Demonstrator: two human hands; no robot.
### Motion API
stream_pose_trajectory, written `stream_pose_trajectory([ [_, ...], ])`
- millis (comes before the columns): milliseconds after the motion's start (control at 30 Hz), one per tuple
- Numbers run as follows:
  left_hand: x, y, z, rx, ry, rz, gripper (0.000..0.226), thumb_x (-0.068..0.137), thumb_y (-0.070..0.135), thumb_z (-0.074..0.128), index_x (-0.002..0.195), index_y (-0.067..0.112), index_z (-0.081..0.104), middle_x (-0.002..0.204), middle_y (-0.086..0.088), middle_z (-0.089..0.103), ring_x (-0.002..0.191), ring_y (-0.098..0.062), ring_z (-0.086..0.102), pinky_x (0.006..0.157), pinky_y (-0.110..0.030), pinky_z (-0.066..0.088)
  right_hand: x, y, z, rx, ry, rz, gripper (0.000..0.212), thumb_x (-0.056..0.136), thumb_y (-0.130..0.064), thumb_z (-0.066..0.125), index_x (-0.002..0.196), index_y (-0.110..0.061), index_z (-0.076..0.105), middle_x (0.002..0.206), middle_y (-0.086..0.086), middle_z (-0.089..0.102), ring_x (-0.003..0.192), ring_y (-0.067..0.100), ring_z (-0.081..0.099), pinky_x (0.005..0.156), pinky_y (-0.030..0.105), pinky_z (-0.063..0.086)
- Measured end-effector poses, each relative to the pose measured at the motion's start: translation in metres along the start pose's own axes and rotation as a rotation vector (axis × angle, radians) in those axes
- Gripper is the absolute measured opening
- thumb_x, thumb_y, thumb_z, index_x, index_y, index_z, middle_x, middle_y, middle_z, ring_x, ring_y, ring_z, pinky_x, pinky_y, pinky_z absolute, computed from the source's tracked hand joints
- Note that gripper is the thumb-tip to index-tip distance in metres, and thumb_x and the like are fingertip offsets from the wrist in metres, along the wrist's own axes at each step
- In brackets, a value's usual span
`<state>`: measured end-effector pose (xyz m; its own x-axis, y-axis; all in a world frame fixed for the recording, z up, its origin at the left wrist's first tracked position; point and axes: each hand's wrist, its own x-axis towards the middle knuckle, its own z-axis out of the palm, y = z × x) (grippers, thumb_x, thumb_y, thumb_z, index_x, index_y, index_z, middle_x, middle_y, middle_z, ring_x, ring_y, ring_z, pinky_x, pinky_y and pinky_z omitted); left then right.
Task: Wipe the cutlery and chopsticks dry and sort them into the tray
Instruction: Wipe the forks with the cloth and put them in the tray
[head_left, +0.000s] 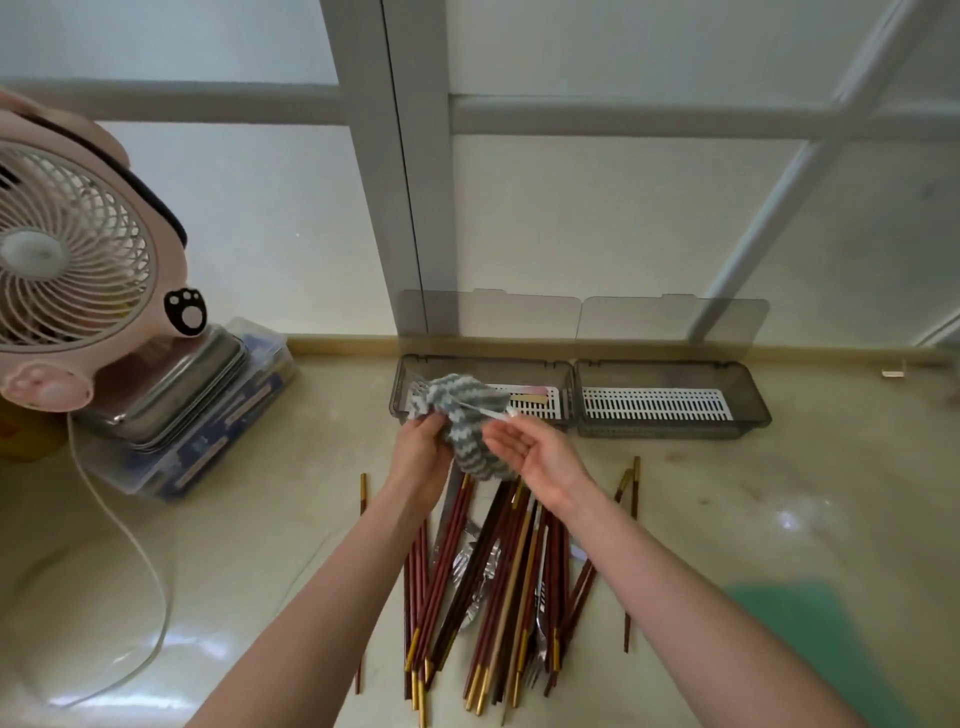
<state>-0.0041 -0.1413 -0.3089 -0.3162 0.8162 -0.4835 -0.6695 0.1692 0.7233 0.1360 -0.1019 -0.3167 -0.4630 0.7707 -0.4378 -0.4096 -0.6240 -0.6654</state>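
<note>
My left hand (422, 451) grips a grey-and-white zigzag cloth (464, 415) bunched around a thin white utensil (496, 412), whose end sticks out to the right. My right hand (535, 457) pinches that end with its fingertips. Both hands hover just in front of the left grey tray (402, 382), which holds a pink and a tan flat piece on its white slotted insert. The right grey tray (748, 395) shows only its insert. On the counter below my wrists lies a heap of dark red chopsticks (488, 587) with gold tips, with metal cutlery (470, 571) partly buried under them.
A pink desk fan (67, 260) stands at the left on stacked metal trays (176, 384) and a clear plastic box (218, 447), its white cord trailing across the counter. Both tray lids stand open against the window frame. A green blurred patch (800, 618) lies at the lower right.
</note>
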Motion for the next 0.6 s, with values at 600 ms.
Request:
stream_pose_trajectory([
  [600,-0.002,0.014,0.015,-0.072,0.269,0.133,0.014,0.094,0.004,0.047,0.085,0.005,0.058,0.086,-0.009,0.063,0.076,-0.019,0.062,0.064,-0.028,0.051,-0.015,0.005,-0.019,-0.178,-0.207,0.014,0.032,0.083,-0.019,0.054,0.112,-0.006,0.06,0.085,0.009,0.07,0.069,0.018,0.068,0.061,0.032,0.059],
])
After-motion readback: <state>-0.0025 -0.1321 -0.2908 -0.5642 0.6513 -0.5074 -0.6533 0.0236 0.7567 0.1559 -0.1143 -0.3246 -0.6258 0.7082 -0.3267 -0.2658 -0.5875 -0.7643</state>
